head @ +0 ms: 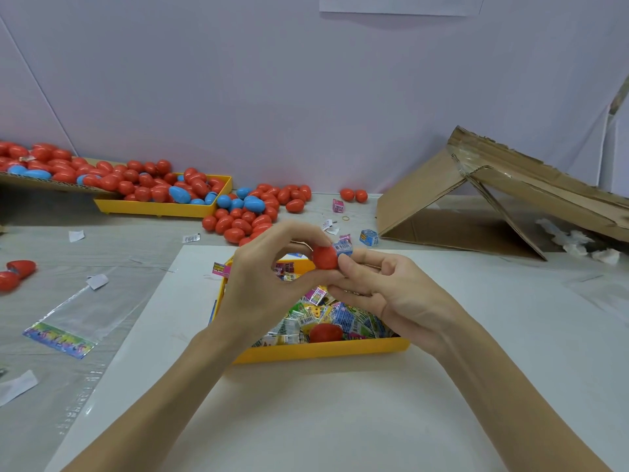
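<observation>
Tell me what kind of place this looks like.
Probably a small packing bench for toy eggs: a pile of red and blue plastic eggs spills across the table, a yellow tray holds small printed packets, and the left hand and right hand hold a red egg above it.

Left hand (269,284) and right hand (384,287) pinching red egg (325,257), above yellow tray (323,350) of packets (340,318)
</observation>
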{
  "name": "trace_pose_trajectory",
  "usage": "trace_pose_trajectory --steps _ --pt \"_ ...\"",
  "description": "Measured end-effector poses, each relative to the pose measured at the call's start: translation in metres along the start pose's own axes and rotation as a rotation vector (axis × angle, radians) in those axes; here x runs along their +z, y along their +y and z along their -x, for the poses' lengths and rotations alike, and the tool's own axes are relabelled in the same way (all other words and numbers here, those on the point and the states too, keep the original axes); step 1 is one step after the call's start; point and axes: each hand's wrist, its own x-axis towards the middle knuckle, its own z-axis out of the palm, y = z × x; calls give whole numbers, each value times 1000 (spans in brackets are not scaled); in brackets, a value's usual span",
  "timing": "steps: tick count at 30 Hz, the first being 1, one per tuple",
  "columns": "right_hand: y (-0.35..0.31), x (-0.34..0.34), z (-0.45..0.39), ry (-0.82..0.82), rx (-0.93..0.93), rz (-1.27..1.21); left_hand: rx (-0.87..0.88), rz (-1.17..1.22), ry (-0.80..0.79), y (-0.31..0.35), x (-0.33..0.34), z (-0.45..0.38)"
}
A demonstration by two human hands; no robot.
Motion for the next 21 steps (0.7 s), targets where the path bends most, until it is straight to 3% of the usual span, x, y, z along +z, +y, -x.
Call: trace_pose_trajectory --steps 4,12,21 --pt "1 2 -1 1 30 -28 -49 46 12 0 4 4" --pt "1 2 -3 -25 94 -154 75 -192 25 5 2 4" --pt "1 2 -4 -10 173 -271 130 -256 10 5 -2 1"
